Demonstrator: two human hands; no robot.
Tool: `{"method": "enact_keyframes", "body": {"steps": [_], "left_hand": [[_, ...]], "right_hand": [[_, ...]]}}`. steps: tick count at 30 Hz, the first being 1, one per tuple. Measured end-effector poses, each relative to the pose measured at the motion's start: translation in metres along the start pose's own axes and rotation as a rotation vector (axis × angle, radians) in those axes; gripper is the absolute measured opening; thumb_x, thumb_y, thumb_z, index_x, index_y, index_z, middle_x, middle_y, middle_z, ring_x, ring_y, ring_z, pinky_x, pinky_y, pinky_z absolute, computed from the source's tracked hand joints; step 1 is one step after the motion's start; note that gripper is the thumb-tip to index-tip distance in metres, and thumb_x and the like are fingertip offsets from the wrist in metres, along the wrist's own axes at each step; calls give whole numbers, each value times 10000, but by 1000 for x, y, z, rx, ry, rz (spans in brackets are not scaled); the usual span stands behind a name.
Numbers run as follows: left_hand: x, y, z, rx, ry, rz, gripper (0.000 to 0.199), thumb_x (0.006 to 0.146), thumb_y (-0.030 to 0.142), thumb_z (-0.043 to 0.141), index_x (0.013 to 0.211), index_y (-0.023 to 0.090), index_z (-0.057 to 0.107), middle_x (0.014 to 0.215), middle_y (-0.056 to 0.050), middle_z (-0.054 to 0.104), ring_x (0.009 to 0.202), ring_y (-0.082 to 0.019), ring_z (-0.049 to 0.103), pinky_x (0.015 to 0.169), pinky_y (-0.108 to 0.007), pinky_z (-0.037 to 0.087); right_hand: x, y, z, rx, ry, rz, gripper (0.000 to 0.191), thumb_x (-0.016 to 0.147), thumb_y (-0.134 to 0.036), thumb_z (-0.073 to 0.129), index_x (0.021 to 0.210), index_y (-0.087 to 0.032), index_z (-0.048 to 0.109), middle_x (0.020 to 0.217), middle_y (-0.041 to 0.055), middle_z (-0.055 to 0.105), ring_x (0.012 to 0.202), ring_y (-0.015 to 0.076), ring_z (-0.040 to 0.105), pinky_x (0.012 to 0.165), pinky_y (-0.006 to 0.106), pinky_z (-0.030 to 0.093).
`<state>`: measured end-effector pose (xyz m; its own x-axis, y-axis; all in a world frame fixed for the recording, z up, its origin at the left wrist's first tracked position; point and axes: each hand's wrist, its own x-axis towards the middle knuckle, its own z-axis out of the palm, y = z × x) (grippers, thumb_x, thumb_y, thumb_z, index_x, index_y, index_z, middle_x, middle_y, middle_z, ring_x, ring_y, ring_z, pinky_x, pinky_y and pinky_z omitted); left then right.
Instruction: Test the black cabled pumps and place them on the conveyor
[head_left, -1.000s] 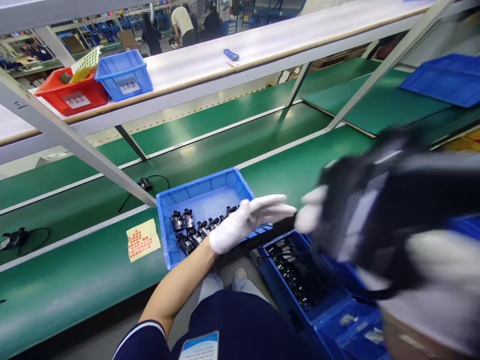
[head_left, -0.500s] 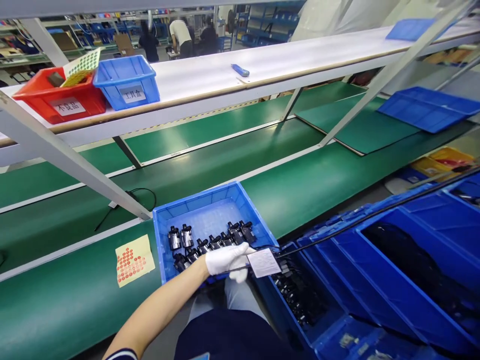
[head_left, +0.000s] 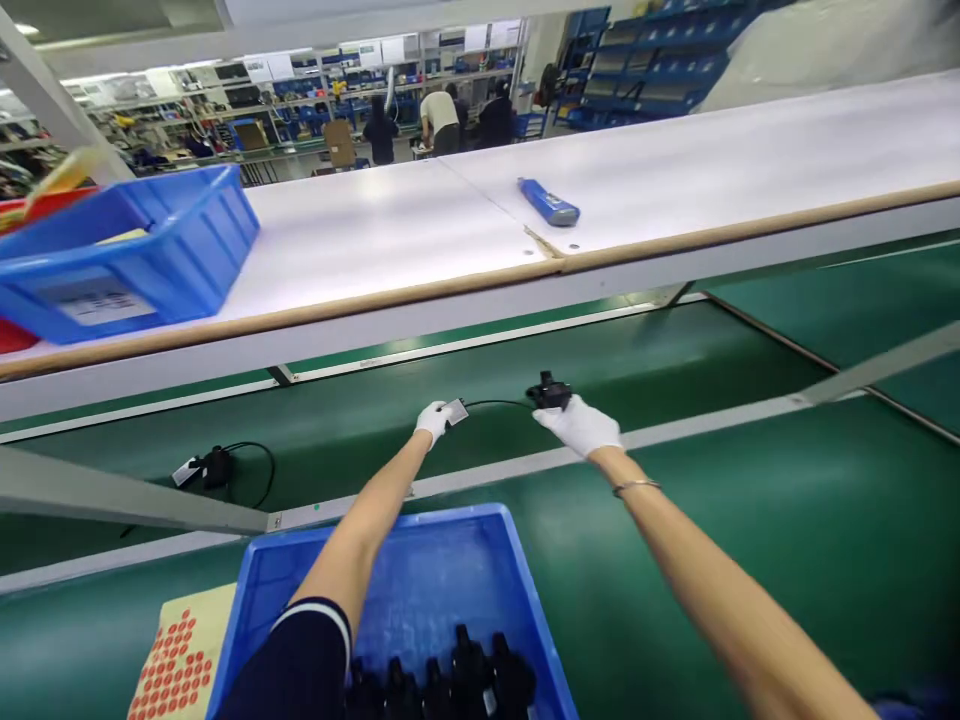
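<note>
"What's behind the bench?"

"Blue shelving and people, beyond a white shelf (head_left: 375, 230)."

"And the hands?"

"Both gloved, over the green bench (head_left: 675, 580). The right hand (head_left: 581, 428) grips a black device (head_left: 550, 392); the left hand (head_left: 433, 420) pinches a white tag (head_left: 455, 411), the cable (head_left: 496, 403) running between them."
</note>
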<state>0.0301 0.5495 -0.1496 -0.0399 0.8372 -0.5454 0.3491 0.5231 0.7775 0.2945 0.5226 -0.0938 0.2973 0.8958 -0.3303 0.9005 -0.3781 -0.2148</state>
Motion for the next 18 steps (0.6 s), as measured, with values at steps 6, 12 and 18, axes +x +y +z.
{"method": "enact_keyframes", "body": {"steps": [6, 12, 18], "left_hand": [[15, -48, -3, 42, 179, -72, 578, 975, 322, 654, 1483, 89, 508, 1530, -227, 485, 1403, -319, 505, 1208, -537, 364], [-144, -102, -136, -123, 344, 117, 424, 962, 362, 571, 1331, 159, 621, 1449, -113, 605, 1367, -219, 558, 1212, -334, 375], [-314, -186, -194, -314, 529, -19, 689, 850, 714, 607, 1218, 132, 609, 1386, -180, 606, 1217, -284, 640, 1127, -457, 476]], "right_hand": [[76, -64, 108, -64, -168, -7, 535, 1018, -555, 600, 1276, -87, 614, 1087, 119, 691, 997, 218, 680, 964, 409, 523], [38, -104, 94, -160, -95, -146, 448, 1089, -430, 506, 1322, -59, 594, 1313, 197, 602, 1262, 296, 581, 1053, 488, 482], [-177, -160, 112, -97, -381, -917, 152, 1023, -210, 617, 1134, -152, 704, 1121, 69, 690, 1040, 191, 658, 965, 388, 537]]}}
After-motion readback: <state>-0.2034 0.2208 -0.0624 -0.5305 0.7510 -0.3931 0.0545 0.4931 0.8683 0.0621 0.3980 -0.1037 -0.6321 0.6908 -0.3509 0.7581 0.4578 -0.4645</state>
